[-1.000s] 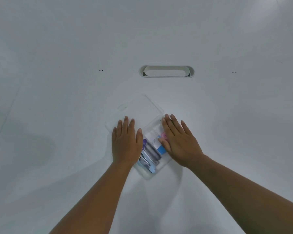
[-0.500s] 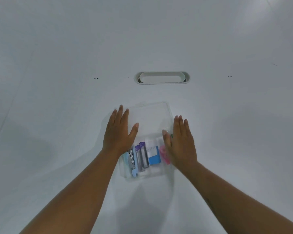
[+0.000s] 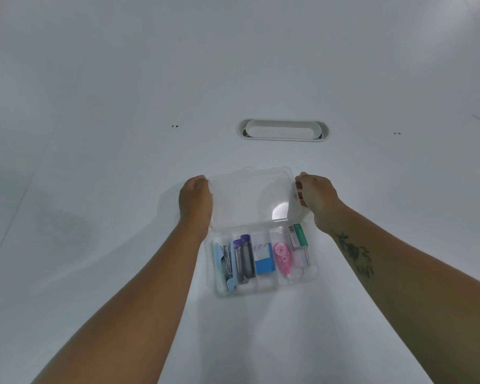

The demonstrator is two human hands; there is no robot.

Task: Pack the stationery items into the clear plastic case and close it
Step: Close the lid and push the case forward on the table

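Note:
The clear plastic case (image 3: 263,290) lies open on the white table, squared to me. Its tray holds a blue stapler (image 3: 224,264), two purple-capped lead tubes (image 3: 244,259), a blue and white pad (image 3: 263,259), a pink correction tape (image 3: 282,256) and a green and white box (image 3: 298,236). The clear lid (image 3: 250,198) stretches away from the tray. My left hand (image 3: 196,198) grips the lid's left edge. My right hand (image 3: 315,195) grips the lid's right edge, fingers curled under it.
An oval cable slot (image 3: 283,130) is set in the white table (image 3: 94,189) beyond the case. Two pairs of small dark dots (image 3: 175,126) mark the tabletop on either side.
The case has turned from a slant to square in front of me. Both hands have moved from lying flat on the tray's sides up to the lid's side edges.

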